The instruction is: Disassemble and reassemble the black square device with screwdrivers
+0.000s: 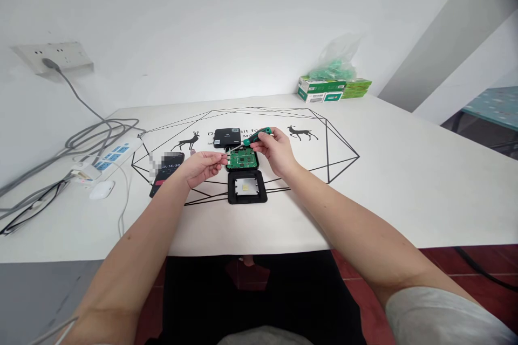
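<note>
A green circuit board (244,158) lies in an open black case in the middle of the table. My right hand (275,150) is closed around the green and black handle of a screwdriver (258,136), whose shaft slants down to the left over the board's upper left. My left hand (205,166) is pinched near the screwdriver's tip, at the board's left edge; what its fingertips hold is too small to name. Behind the board rests a black box (227,137) with labels. In front lies a black cover (247,187) with a silver plate inside.
To the left are a phone (167,172), a white case (101,190), and a power strip (109,160) with tangled grey cables. Green and white boxes (321,89) with a plastic bag on top stand at the back right, against the wall.
</note>
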Demonstrator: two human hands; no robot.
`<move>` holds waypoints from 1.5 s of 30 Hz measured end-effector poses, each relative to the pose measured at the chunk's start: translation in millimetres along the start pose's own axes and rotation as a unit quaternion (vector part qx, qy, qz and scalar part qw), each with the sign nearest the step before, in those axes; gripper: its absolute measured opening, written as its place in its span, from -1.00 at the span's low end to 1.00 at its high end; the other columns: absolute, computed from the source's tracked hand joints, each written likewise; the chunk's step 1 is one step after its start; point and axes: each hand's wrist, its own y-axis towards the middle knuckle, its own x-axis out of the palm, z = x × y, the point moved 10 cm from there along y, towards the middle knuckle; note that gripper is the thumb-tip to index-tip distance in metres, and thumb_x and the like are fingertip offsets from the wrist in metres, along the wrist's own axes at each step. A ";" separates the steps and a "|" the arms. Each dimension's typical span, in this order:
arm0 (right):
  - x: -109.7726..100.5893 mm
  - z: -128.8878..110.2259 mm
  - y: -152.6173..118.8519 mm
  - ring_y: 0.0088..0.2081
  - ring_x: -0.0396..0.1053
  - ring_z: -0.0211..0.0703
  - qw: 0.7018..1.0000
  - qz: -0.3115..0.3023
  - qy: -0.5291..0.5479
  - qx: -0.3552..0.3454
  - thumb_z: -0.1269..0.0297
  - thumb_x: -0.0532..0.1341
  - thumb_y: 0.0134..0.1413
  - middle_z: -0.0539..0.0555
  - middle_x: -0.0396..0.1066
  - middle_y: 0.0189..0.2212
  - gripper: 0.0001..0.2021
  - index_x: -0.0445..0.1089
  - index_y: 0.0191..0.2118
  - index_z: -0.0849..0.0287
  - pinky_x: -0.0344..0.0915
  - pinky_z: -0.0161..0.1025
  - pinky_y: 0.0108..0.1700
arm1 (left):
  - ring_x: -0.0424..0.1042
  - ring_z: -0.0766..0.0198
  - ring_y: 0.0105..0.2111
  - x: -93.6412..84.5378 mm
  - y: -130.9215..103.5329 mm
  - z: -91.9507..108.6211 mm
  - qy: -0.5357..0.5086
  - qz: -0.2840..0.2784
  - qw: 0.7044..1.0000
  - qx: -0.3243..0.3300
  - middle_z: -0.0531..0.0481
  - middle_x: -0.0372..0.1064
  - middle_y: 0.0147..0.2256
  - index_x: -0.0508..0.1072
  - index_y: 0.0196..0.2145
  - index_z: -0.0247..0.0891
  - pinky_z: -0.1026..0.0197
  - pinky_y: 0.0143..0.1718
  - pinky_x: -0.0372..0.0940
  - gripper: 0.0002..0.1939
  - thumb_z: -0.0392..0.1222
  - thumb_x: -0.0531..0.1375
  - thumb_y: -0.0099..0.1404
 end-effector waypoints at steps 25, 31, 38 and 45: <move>52.7 -41.4 -47.9 0.02 0.55 0.04 0.923 -0.182 -0.243 -0.236 -0.17 0.25 0.44 0.15 0.57 0.16 -0.49 0.29 0.35 -0.16 0.56 0.16 0.22 | 0.51 0.05 -0.24 56.6 -10.5 10.4 0.459 -0.086 0.855 0.224 -0.01 0.60 -0.30 0.71 -0.39 -0.06 0.07 -0.12 0.42 -0.88 -0.01 0.42 0.21; 66.4 -46.6 -64.2 0.12 0.58 0.07 0.900 -0.204 -0.280 -0.266 0.09 0.20 0.48 0.13 0.56 0.25 -0.59 0.36 0.35 -0.15 0.58 0.17 0.23 | 0.59 0.01 -0.18 63.7 -13.2 9.0 0.447 -0.113 0.857 0.233 -0.01 0.64 -0.24 0.73 -0.40 -0.03 0.03 0.02 0.46 -0.86 0.03 0.45 0.24; 70.8 -50.3 -68.6 0.08 0.60 0.04 0.882 -0.212 -0.304 -0.290 0.24 0.20 0.44 0.10 0.57 0.24 -0.54 0.38 0.38 -0.15 0.62 0.13 0.17 | 0.61 0.02 -0.18 68.7 -14.8 6.8 0.451 -0.129 0.852 0.232 -0.01 0.65 -0.27 0.71 -0.41 -0.06 0.04 0.04 0.45 -0.88 -0.18 0.37 0.28; 73.3 -51.7 -70.7 0.09 0.59 0.03 0.868 -0.213 -0.326 -0.309 0.31 0.17 0.41 0.11 0.56 0.26 -0.49 0.38 0.40 -0.14 0.64 0.10 0.13 | 0.52 0.06 -0.31 64.4 -17.9 5.4 0.502 -0.129 0.825 0.226 -0.01 0.58 -0.31 0.69 -0.29 -0.09 0.08 -0.19 0.38 -0.85 -0.16 0.27 0.30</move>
